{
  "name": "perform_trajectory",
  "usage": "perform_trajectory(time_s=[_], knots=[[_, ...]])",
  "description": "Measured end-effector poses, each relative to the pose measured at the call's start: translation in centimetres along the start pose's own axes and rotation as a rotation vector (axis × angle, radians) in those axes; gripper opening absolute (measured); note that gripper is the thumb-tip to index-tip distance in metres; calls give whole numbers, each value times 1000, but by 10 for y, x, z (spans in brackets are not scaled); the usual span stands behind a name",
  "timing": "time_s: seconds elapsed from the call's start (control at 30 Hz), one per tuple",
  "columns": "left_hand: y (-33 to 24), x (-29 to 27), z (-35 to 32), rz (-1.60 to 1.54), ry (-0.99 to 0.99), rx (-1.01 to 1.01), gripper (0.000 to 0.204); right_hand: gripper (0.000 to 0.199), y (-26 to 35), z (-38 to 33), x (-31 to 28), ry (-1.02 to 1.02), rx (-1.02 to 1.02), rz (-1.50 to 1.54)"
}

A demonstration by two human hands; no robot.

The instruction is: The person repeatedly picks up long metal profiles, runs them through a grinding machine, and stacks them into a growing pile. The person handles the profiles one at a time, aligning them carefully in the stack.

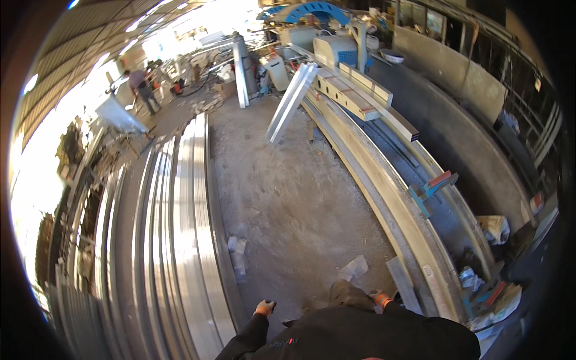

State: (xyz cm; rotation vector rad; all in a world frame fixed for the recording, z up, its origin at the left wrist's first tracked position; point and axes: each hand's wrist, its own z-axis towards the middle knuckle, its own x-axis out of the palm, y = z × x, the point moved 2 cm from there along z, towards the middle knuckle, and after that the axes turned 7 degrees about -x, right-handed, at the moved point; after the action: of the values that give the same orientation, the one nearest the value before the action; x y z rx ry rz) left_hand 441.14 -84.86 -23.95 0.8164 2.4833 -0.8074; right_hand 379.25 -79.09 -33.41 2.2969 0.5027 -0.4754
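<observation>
My left hand point(264, 308) in an orange-and-grey glove hangs at my side near the bottom of the head view, just right of a long stack of shiny aluminium profiles point(180, 228). It holds nothing that I can see. My right hand point(380, 297), also gloved, sits by my hip near the base of the long cutting bench point(384, 198). Its fingers look curled, and nothing shows in it. My dark sleeves and torso fill the lower edge.
A dusty concrete floor point(282, 192) runs ahead between the profile stack and the bench. A blue-guarded saw machine point(327, 36) stands at the far end, with loose profiles point(291, 99) leaning near it. Another person point(143, 87) works far left. Scraps and bags point(492, 288) lie right.
</observation>
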Motion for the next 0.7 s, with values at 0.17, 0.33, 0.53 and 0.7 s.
perform_trajectory(time_s=[0.17,0.33,0.53,0.7], knots=[[-197,-148,200,-246,-109,155,39,42,101,139,31,237,-337,-680],[-341,-212,300,-401,63,-69,42,54,226,305,1,301,-122,-421],[-450,-262,362,-212,59,56,42,70,435,506,-107,264,-132,-395],[-520,-302,457,8,-73,156,47,83,632,680,-206,21,-88,-287]])
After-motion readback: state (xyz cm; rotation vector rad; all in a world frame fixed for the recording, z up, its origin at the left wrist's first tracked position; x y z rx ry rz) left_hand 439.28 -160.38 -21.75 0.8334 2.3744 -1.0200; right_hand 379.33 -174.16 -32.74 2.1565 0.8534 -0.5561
